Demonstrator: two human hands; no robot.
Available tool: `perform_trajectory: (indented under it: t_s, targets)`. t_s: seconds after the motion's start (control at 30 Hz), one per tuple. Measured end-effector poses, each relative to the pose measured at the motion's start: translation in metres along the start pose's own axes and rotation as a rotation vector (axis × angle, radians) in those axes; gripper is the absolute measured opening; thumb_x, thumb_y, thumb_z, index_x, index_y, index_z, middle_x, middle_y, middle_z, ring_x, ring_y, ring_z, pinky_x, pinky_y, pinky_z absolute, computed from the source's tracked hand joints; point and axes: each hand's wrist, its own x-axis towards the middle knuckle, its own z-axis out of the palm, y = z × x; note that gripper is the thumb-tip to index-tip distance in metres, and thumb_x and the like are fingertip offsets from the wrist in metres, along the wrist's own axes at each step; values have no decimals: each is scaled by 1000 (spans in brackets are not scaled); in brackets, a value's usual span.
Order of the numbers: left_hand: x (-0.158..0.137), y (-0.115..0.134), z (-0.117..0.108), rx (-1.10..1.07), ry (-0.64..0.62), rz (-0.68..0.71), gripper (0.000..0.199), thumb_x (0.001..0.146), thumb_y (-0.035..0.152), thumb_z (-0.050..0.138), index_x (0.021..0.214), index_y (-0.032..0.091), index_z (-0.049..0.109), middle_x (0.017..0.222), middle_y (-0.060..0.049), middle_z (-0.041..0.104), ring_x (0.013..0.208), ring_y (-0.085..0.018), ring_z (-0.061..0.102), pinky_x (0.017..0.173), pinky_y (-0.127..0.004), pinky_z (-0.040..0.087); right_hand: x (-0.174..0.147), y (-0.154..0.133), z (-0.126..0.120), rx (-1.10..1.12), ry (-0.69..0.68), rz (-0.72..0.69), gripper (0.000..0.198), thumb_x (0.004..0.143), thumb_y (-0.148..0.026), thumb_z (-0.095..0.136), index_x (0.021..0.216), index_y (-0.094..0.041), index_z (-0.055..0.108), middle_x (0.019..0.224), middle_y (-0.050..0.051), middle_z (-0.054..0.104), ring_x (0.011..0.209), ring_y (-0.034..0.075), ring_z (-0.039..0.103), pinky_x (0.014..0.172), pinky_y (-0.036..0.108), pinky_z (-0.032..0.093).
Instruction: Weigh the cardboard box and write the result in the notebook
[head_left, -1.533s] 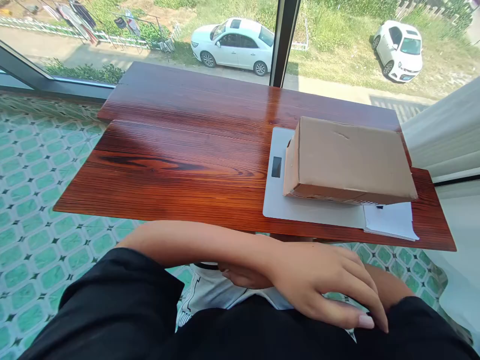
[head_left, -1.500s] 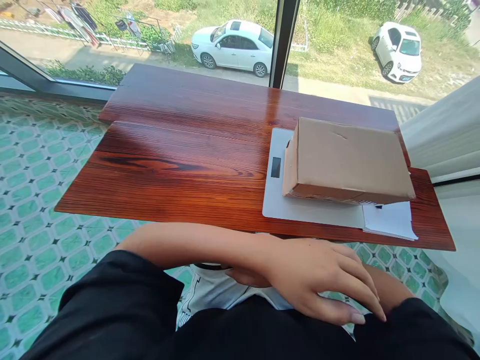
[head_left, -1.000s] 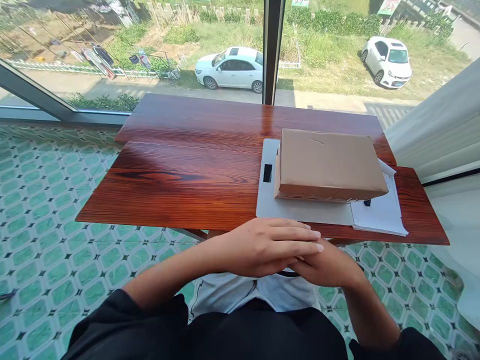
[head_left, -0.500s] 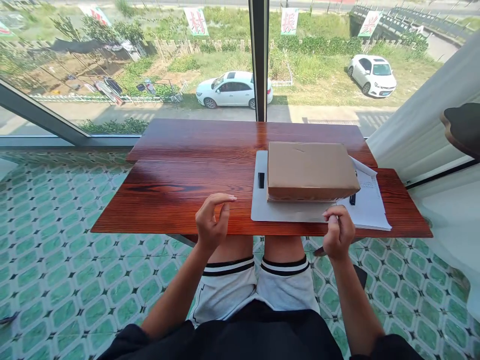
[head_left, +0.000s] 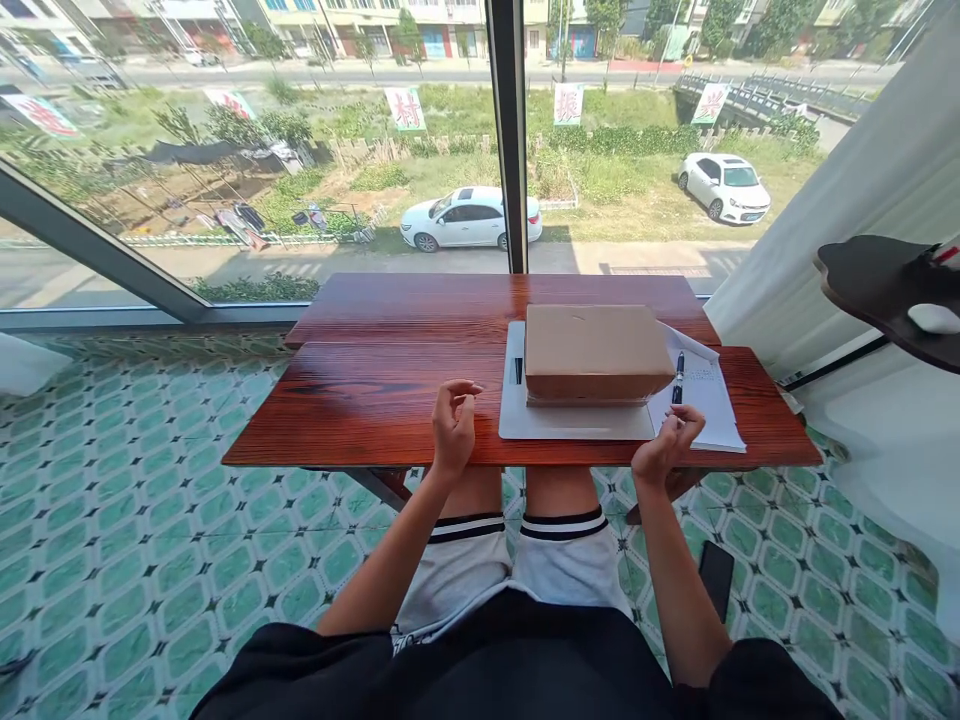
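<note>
The room looks through a tall window with a dark window frame point(head_left: 507, 140) onto a green yard and a road in sunlight. Inside, a floor point(head_left: 172, 540) of green and white tiles spreads around. If the table is the centre of the clock, a white car point(head_left: 465, 218) is parked outside at 11 o'clock, and a pale curtain point(head_left: 840, 170) hangs at 2 o'clock. The table point(head_left: 367, 410) is of reddish-brown planks with strong grain. At its 2 o'clock lies a flat grey plate point(head_left: 577, 425), and on this plate stands a closed brown box point(head_left: 600, 350).

Now I take the box as centre. Written paper point(head_left: 716, 425) lies between 3 and 4 o'clock. The left hand point(head_left: 454, 425) is at 8 o'clock, near the plate but apart from it; its fingers are half bent, with a gap to the thumb, holding nothing that I can see. The right hand point(head_left: 666, 445) is at 5 o'clock, over the near edge of the paper, also half bent; its fingertips are at the lower end of a black pen point(head_left: 679, 375), but I cannot tell if they touch it. The pen lies on the paper, a little past 3 o'clock.
</note>
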Motion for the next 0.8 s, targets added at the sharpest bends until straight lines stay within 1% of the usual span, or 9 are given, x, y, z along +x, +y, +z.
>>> perform_trajectory:
  t_s: [0.1,0.17,0.23,0.3,0.47,0.53,0.6,0.7,0.8]
  targets:
    - [-1,6,9,-30,-8,2,23,94,32,46,109,19,57,108,-9,69,105,-18,69,97,-40,56,2,-3,2,14,-38,59,38,94,-42,39,117,-16,54,117,12,56,108,22,53,96,41,41]
    - [-1,14,15,-47,-39,9,30,95,34,46,118,19,57,121,-12,68,115,-20,67,103,-42,54,4,-9,3,8,-86,93,47,96,-44,39,129,-14,53,132,15,56,123,23,53,104,43,41]
    - [1,23,23,-57,-88,6,40,96,37,46,129,19,56,135,-14,64,127,-21,62,109,-42,51,9,-16,4,7,-136,119,54,97,-46,40,139,-13,49,145,16,51,136,22,48,114,44,39]
    - [5,32,32,-58,-142,-12,49,96,41,46,140,19,51,146,-16,58,135,-22,57,113,-41,48,16,-23,5,27,-182,155,61,97,-47,40,147,-13,44,155,15,44,144,21,43,122,43,34]
    - [20,53,54,5,-268,-96,66,98,52,43,154,16,40,161,-19,44,142,-27,53,115,-42,46,37,-34,14,88,-295,339,81,94,-54,38,158,-6,31,164,15,34,153,21,34,130,42,24]
    - [25,61,58,61,-301,-132,71,98,56,42,156,15,39,162,-19,42,143,-29,52,116,-44,44,45,-37,17,70,-329,374,84,92,-57,37,159,-6,30,165,14,31,155,21,30,131,41,21]
    - [30,67,59,120,-323,-160,70,99,55,39,156,14,40,160,-19,46,144,-31,51,117,-46,42,49,-40,20,45,-345,383,83,91,-59,37,157,-8,35,165,13,33,154,22,30,131,41,21]
    - [33,75,59,192,-364,-179,63,102,53,32,152,18,48,154,-14,54,142,-31,53,116,-46,42,52,-42,23,33,-377,365,75,88,-58,37,143,-10,51,153,17,49,145,26,43,127,45,28]
    - [33,81,58,249,-400,-186,58,102,49,29,150,23,51,153,-8,56,141,-29,53,115,-43,42,53,-41,25,21,-382,342,69,85,-59,38,129,-10,58,139,20,59,134,29,51,122,48,33]
